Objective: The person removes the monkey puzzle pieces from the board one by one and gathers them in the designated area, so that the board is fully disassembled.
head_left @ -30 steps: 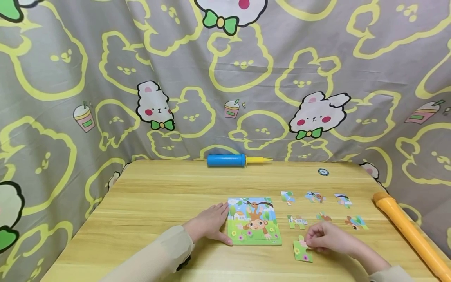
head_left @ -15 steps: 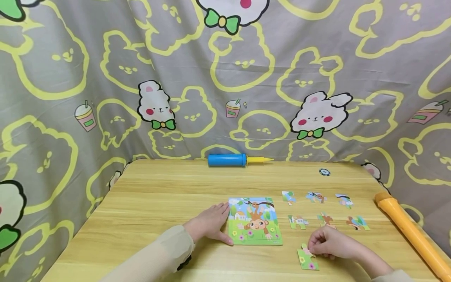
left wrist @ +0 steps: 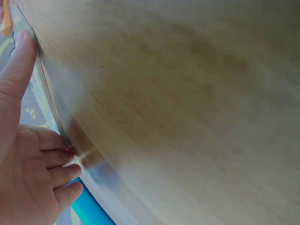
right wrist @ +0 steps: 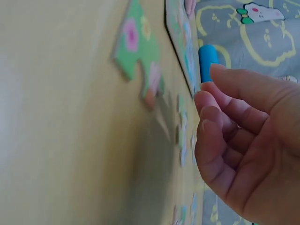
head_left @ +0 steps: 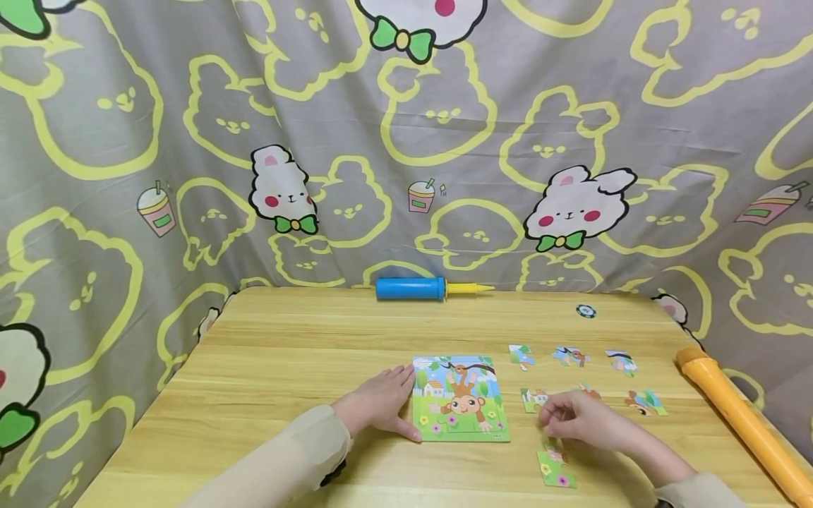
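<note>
My left hand [head_left: 380, 403] rests against the left edge of the monkey puzzle board [head_left: 460, 398], its thumb at the lower left corner, the fingers along the side. In the left wrist view the thumb and fingers [left wrist: 61, 176] touch the board's edge. Over the table, right of the board, my right hand [head_left: 587, 420] holds nothing. The right wrist view shows its fingers [right wrist: 211, 140] loosely bent, apart from the pieces. Just below it lies a green puzzle piece [head_left: 555, 471] with flowers, its top partly covered by the hand.
Beyond the right hand lie several loose pieces in two rows, among them a house piece [head_left: 533, 400] and a branch piece [head_left: 621, 361]. A blue pump [head_left: 409, 288] is at the back edge, near a round chip [head_left: 586, 311]. An orange tube [head_left: 737, 416] lies far right.
My right hand first moved the green flower piece slightly toward me and right, then let go and rose away toward the rows. The left hand stays at the board.
</note>
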The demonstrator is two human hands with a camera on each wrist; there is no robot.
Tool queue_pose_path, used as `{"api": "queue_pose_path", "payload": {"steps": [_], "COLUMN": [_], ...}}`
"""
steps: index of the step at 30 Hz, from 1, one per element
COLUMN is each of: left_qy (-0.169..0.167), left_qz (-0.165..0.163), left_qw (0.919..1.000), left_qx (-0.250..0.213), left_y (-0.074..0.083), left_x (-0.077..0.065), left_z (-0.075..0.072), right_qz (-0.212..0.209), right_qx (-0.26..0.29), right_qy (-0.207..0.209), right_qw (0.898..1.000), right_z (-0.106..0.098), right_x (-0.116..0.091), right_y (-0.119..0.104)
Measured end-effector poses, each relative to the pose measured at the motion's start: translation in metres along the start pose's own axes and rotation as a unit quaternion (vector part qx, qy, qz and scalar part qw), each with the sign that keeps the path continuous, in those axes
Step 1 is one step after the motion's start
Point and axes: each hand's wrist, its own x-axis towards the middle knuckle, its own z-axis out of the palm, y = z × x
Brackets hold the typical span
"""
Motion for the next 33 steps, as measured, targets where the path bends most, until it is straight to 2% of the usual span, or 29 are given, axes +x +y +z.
{"api": "queue_pose_path", "payload": {"steps": [4,7,12,17,25,33], "left_qy": [0.001,0.002,0.001,0.000,-0.003,-0.003], "left_qz": [0.000,0.000,0.000,-0.001,0.000,-0.001], "left_qw": [1.0000,1.0000,1.0000,1.0000,1.0000,1.0000], "left_qx": [0.004,0.005,0.004,0.004,0.004,0.005], "left_y": [0.001,0.001,0.000,0.000,0.000,0.000], "left_x": [0.000,0.001,0.001,0.001,0.002,0.002], "left_z": [0.000,0.000,0.001,0.001,0.001,0.001], "right_qz": [-0.009,-0.022,-0.036,-0.043,-0.063,-0.056], "right_qx": [-0.048,-0.065,-0.058,-0.050,-0.096,-0.137], "right_qy": [0.023,0.032,0.033,0.017,0.004,-0.009], "right_qw": [0.999,0.997,0.997,0.998,0.993,0.989], "right_z": [0.006,0.014,0.027,0.039,0.050,0.053], "right_x": [0.017,0.030,0.050,0.065,0.077,0.079], "right_y": [-0.012,-0.018,-0.024,-0.024,-0.023,-0.025]}}
